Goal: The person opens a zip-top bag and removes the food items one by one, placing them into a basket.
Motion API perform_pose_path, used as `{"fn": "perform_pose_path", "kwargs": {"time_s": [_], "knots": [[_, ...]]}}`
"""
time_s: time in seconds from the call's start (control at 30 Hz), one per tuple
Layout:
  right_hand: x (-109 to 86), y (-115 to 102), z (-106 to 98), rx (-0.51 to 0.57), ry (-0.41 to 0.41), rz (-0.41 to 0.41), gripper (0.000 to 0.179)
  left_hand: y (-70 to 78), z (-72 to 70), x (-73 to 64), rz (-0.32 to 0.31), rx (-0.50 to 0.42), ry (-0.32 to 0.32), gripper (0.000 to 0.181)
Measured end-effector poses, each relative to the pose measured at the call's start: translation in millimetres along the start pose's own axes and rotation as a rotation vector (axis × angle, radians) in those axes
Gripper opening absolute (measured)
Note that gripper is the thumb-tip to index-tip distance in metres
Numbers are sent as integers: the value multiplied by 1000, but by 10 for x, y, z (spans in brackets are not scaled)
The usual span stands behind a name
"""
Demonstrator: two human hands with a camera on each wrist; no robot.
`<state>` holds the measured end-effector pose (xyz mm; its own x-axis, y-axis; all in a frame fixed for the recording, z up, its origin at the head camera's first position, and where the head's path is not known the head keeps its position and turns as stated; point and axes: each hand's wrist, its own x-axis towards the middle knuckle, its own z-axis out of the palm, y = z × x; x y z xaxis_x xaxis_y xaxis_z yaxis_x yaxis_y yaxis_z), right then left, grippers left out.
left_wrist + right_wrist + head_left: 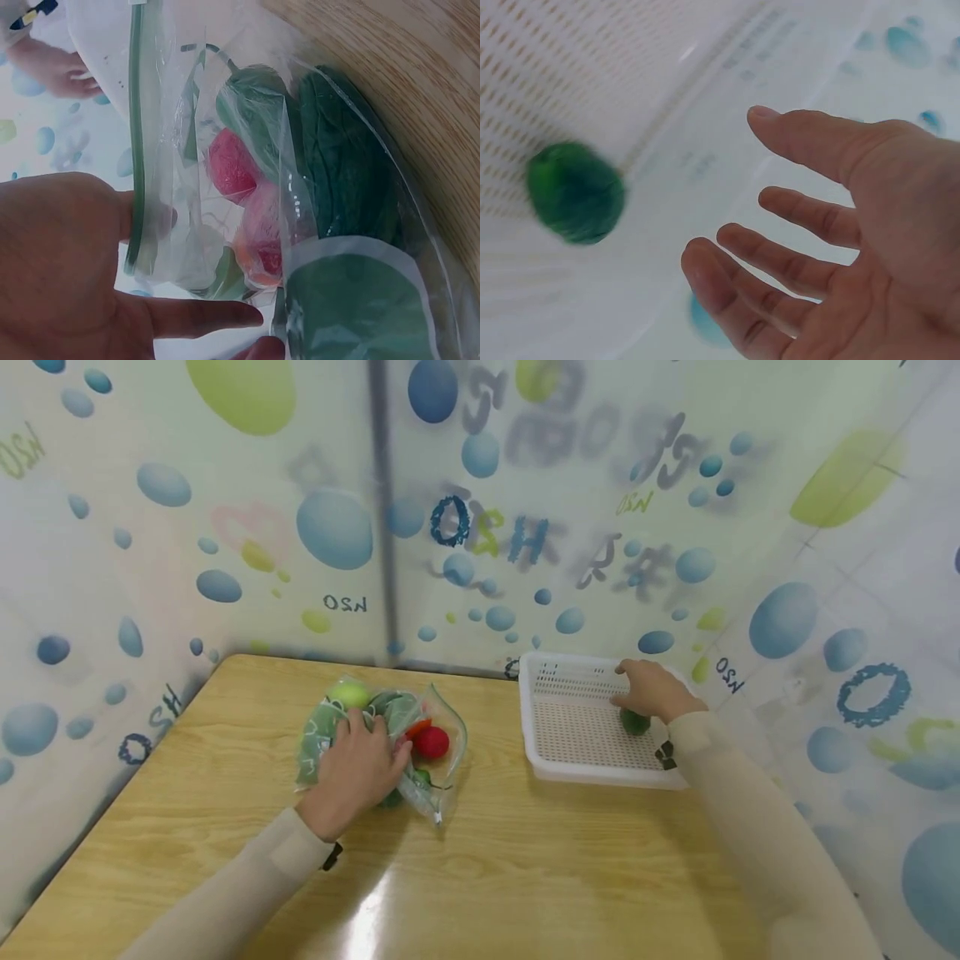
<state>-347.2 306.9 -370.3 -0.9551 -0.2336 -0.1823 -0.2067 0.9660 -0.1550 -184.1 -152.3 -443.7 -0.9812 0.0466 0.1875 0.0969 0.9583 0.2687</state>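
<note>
My left hand [358, 764] rests with extended fingers on a clear zip bag [455, 718] on the table's left part. In the left wrist view, the thumb lies behind the bag's clear plastic near its green zip edge [136, 142]. Inside are a round red item [432, 742], a light green round item [349, 695], and a green pepper-like piece with a stem [255, 101]. My right hand [651, 687] hovers over the right side of a white basket [530, 727], fingers spread and holding nothing. A rounded dark green item [576, 193], blurred, lies in that basket, apart from the fingers.
The wooden table [495, 860] stretches toward me, with bare wood between bag and basket. Behind it hangs a patterned curtain wall [465, 602] with blue and green dots, close to the basket's back edge. Similar walls stand at both sides.
</note>
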Motion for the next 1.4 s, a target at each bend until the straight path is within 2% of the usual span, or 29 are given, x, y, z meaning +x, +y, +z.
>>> {"fn": "perform_pose_path", "kwargs": {"time_s": [0.27, 0.47, 0.63, 0.77, 1.07, 1.2, 1.4], "knots": [[-209, -597, -17, 44, 100, -124, 61, 36, 10, 12, 0, -51, 9, 65], [-404, -1102, 90, 63, 180, -277, 55, 45, 33, 27, 7, -64, -19, 66], [-534, -1500, 218, 75, 188, -394, 53, 43, 56, 25, 22, -82, -3, 65], [-585, -1785, 345, 95, 162, -444, 52, 46, 63, 30, 34, -88, 3, 64], [-526, -2293, 711, 142, 91, -540, 50, 46, 67, 39, 45, -88, -43, 65], [-401, -2441, 894, 112, 76, -565, 47, 35, 82, 42, 50, -79, -48, 64], [-206, -2539, 1126, 5, 93, -534, 44, 14, 91, 54, 44, -70, -61, 61]]}}
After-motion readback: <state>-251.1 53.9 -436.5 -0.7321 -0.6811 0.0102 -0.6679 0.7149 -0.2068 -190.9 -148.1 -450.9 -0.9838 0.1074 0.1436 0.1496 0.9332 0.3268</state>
